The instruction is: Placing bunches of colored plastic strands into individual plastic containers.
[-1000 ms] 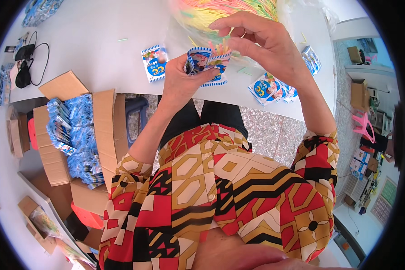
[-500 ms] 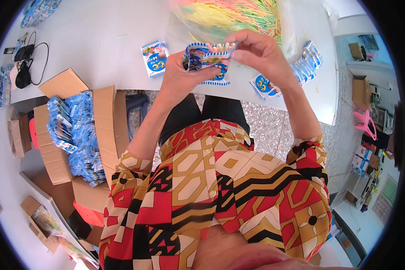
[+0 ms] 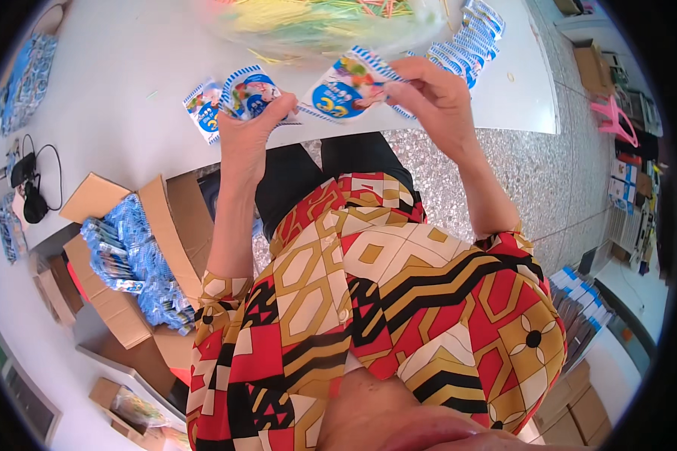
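My left hand [image 3: 247, 135] is closed on a small blue-and-white printed packet [image 3: 250, 89], its thumb pressed over the lower right of the packet. Behind it, a similar packet [image 3: 202, 113] lies on the white table. To the right, my right hand [image 3: 435, 101] pinches the right edge of another printed packet [image 3: 344, 89] between thumb and fingers, holding it tilted above the table. The two held packets come close together near my left thumb; whether they are joined there I cannot make out.
A clear bag [image 3: 331, 30] of thin pastel-coloured sticks lies at the far side of the table [image 3: 128, 113]. Overlapping packets [image 3: 470, 45] form a row at the far right. An open carton [image 3: 177, 225] full of packets stands left, below a black corded item [image 3: 34, 188].
My hands have moved apart. The open packet with sticks at its mouth was between both hands; now each hand holds a packet. The whole view has shifted.
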Available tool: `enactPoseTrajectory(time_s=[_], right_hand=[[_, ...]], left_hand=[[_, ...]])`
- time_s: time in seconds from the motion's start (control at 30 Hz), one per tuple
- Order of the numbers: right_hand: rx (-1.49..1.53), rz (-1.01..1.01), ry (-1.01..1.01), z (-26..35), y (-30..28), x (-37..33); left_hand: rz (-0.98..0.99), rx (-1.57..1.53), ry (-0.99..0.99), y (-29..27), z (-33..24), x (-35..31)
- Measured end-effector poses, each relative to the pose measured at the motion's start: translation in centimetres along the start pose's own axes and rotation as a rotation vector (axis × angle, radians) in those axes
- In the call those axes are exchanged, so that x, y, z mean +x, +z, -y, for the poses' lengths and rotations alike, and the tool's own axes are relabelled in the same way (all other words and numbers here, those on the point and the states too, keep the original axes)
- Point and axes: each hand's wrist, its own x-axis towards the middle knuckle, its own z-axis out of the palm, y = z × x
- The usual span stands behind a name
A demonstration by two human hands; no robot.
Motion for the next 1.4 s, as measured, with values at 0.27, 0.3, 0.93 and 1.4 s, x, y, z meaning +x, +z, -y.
enactPoseTrajectory(time_s=[0.27,0.3,0.93,1.4], right_hand=[[0.230,-0.168,0.221,-6.0,-0.9,-2.8],[0.239,-0.218,0.226,-6.8,-0.9,-2.9],[-0.180,-0.068,-0.074,-0.2,2.7,2.2],[-0.244,0.256,-0.277,2.5,4.5,5.1]], left_hand=[[0.110,0.039,-0.012,1.0,0.3,0.2],[0.106,0.006,-0.052,1.1,0.3,0.1],[0.085,-0.017,-0.024,2.3,0.9,-1.0],[0.139,-0.151,-0.038,0.0,-0.2,-2.1]])
